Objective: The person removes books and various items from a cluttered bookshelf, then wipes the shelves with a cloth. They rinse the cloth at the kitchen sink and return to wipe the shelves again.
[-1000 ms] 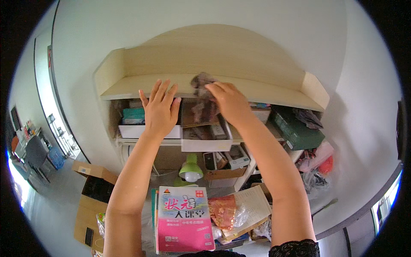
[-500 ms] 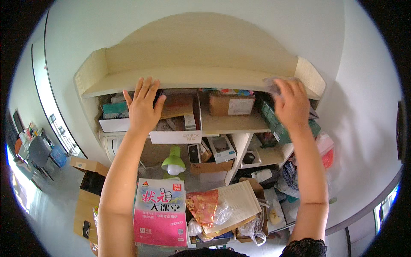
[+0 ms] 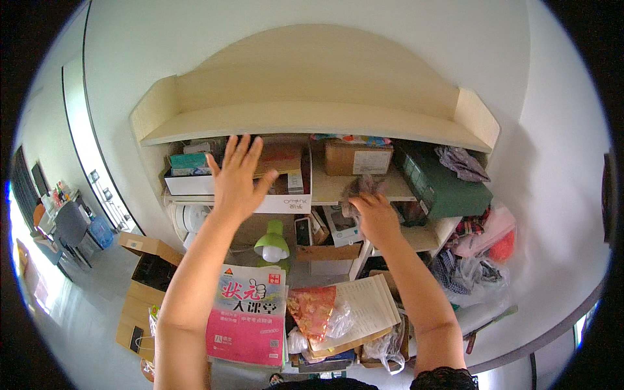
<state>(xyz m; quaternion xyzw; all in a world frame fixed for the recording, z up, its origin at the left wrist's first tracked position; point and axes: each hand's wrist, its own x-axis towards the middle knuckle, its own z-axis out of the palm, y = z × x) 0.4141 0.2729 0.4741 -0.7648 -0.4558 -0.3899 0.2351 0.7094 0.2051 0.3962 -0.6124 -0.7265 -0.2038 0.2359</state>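
Note:
My right hand [image 3: 376,213] is closed on a crumpled greyish-purple cloth [image 3: 365,187], in front of the middle shelf. Behind the cloth stands a brown cardboard box [image 3: 339,159] with a white label. My left hand [image 3: 239,181] is raised with its fingers spread, holding nothing, in front of a white open box [image 3: 286,205] with papers and small packages inside. Above both hands runs the top shelf [image 3: 312,123] of a pale wooden unit with an arched back. Another crumpled greyish cloth [image 3: 463,162] lies on a dark green box [image 3: 448,188] at the right.
Below are a green desk lamp [image 3: 272,246], a small carton [image 3: 328,252] of boxed items, a pink workbook [image 3: 247,318] and papers [image 3: 364,312] with plastic bags. Stuffed bags [image 3: 478,273] sit at the right. Open cardboard boxes [image 3: 143,315] stand at the lower left.
My right hand has come down and left from the top shelf's right end to the middle shelf, with the cloth. My left hand has shifted slightly right and down, fingers spread wider.

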